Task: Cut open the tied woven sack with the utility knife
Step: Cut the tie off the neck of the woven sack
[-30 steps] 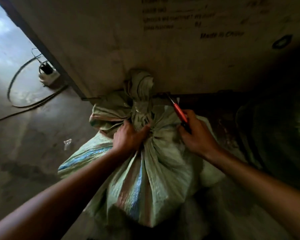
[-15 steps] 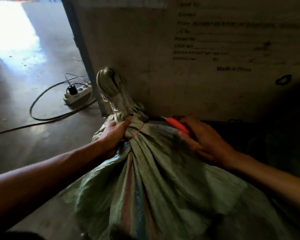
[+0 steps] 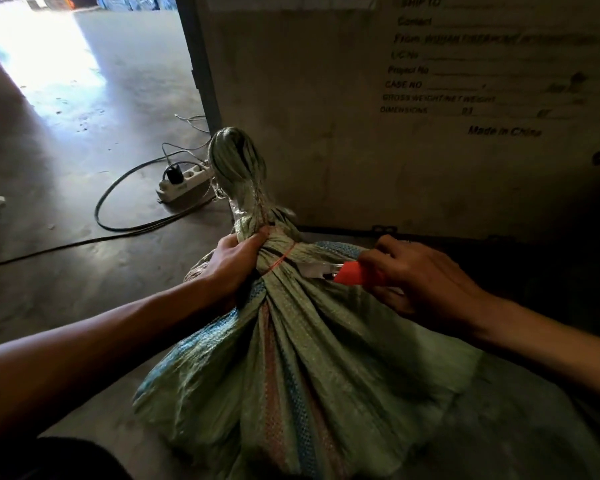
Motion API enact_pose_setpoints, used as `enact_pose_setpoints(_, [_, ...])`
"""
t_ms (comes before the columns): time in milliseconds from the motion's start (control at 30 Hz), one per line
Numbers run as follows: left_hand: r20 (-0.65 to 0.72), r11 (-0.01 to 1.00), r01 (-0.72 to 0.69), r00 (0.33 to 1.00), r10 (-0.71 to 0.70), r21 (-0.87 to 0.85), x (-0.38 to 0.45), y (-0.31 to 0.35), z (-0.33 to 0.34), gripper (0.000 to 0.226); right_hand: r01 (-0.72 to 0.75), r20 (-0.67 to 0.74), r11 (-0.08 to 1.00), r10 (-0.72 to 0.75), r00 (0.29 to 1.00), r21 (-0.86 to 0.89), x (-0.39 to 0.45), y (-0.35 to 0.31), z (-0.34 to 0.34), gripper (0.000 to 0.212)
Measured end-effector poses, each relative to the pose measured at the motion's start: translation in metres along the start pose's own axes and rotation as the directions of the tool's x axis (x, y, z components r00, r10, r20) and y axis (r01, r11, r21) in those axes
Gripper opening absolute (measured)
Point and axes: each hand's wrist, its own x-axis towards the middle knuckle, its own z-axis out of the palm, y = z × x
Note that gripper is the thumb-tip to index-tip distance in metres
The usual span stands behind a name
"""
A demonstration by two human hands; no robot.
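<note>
The woven sack (image 3: pixel 291 358) lies on the floor, its green cloth with blue and red stripes fanning toward the camera from a gathered neck (image 3: pixel 274 247). That neck serves as the landmark here.

On the near left of the neck, the left hand (image 3: pixel 234 263) is wrapped tight around the gathered cloth, thumb pressed against the bunch just below an orange tie (image 3: pixel 282 259) that rings it. On the near right of the neck, the right hand (image 3: pixel 416 275) is closed around the orange handle of the utility knife (image 3: pixel 340 271). The blade points left toward the neck, its tip close to the tie; whether it touches the cloth cannot be told.

To do this step well, the blade likely should go under or across the tie on the right side of the neck, with the stroke drawn away from the left hand's thumb, which sits very near the cutting line. Keeping the neck pulled taut should let the blade bite rather than skid on the slick weave. A shallow cut is the safer course, since the contents are unseen.

Beyond the neck, the twisted topknot (image 3: pixel 238 164) of the sack stands upright. Behind it rises a large crate (image 3: pixel 343 98) with printed shipping text. To the far left of the neck, a power strip (image 3: pixel 184 180) and its cable (image 3: pixel 118 202) lie on the concrete.
</note>
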Motion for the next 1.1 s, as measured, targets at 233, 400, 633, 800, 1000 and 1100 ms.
enact_pose_setpoints(233, [-0.037, 0.998, 0.043, 0.998, -0.042, 0.038, -0.002, 0.002, 0.004, 0.045, 0.011, -0.071, 0.985, -0.024, 0.997, -0.17, 0.008, -0.01, 0.0, 0.033])
enact_pose_setpoints(400, [-0.042, 0.995, 0.076, 0.996, -0.073, 0.07, -0.003, 0.005, 0.005, 0.048, 0.03, -0.109, 0.975, -0.055, 0.993, -0.22, 0.014, -0.012, 0.0, 0.033])
enact_pose_setpoints(633, [-0.002, 0.995, 0.092, 0.996, -0.092, 0.035, -0.008, 0.006, 0.004, 0.038, 0.011, -0.147, 0.987, -0.035, 0.988, -0.16, 0.01, -0.015, 0.011, 0.048])
enact_pose_setpoints(800, [0.017, 0.994, 0.108, 0.994, -0.108, 0.025, -0.009, 0.006, 0.006, 0.041, -0.035, -0.147, 0.998, 0.028, 0.989, -0.051, 0.014, -0.019, 0.018, 0.049])
enact_pose_setpoints(1000, [0.084, 0.996, 0.072, 0.993, -0.077, 0.057, -0.015, 0.002, 0.009, 0.037, -0.093, -0.262, 0.972, 0.15, 0.953, 0.218, 0.035, -0.026, 0.001, 0.036])
enact_pose_setpoints(1100, [0.117, 0.999, 0.035, 0.992, -0.038, 0.033, -0.019, 0.004, 0.009, 0.035, -0.162, -0.294, 0.854, 0.34, 0.893, 0.494, 0.053, -0.018, -0.016, 0.035])
